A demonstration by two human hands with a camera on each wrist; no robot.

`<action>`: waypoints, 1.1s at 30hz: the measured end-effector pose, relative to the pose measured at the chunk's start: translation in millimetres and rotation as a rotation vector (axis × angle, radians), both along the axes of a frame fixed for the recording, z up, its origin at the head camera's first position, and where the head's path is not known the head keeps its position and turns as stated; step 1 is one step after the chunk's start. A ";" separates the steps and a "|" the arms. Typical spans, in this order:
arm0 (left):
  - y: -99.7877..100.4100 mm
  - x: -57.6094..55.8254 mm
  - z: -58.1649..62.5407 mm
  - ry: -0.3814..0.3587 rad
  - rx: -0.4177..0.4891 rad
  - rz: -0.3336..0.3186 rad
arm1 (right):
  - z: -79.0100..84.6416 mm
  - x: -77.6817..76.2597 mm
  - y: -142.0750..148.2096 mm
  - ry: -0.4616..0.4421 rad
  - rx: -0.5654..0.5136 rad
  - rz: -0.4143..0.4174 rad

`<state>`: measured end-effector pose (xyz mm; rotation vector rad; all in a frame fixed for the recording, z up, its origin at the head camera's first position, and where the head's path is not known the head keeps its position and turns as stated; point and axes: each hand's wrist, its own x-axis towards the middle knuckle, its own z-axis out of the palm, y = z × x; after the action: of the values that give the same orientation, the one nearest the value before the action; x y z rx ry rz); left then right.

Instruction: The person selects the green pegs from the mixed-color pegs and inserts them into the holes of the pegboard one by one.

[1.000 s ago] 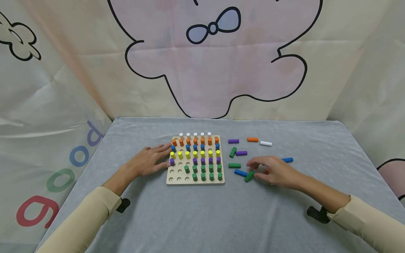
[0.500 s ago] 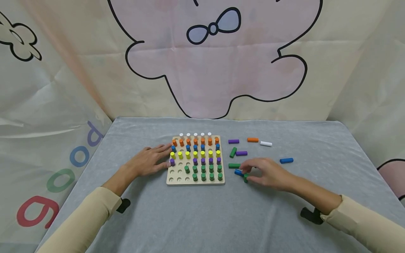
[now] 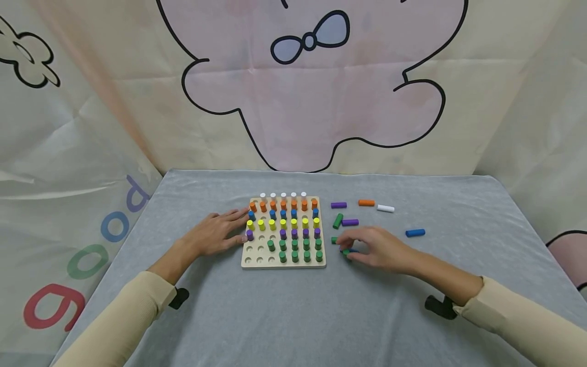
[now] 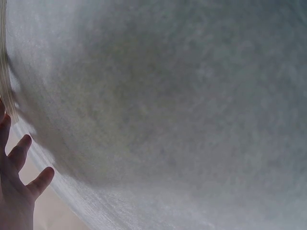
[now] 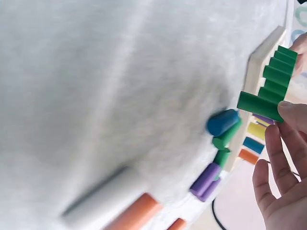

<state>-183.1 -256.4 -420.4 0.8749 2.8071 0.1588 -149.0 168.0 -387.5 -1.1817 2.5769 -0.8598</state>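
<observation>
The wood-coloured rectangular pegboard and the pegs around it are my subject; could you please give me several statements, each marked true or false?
1. The right hand pinches a green cylindrical peg. True.
2. The left hand touches the left edge of the pegboard. True.
3. Every hole in the front row is filled. False: the holes at its left end are empty.
4. The loose white cylindrical peg stands upright. False: the white peg lies on its side.

Right hand [image 3: 379, 248] shifted left toward pegboard [image 3: 254, 254], green peg [image 5: 258, 105] brought along (pinched by thumb and fingers).
</observation>
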 end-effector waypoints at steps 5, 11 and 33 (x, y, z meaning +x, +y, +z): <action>-0.1 -0.3 -0.3 0.004 -0.003 -0.001 | 7.2 -1.6 -12.2 0.017 -0.022 0.013; -0.9 -0.4 0.1 0.009 -0.010 -0.006 | 14.6 -3.7 -33.0 0.042 -0.038 0.062; -1.4 -0.6 -0.8 0.015 -0.003 -0.014 | 28.5 -7.2 -93.0 0.036 -0.159 0.112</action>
<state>-183.7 -257.8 -421.2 0.8986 2.8135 0.1466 -156.3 75.0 -359.0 -1.3822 2.4806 -1.0429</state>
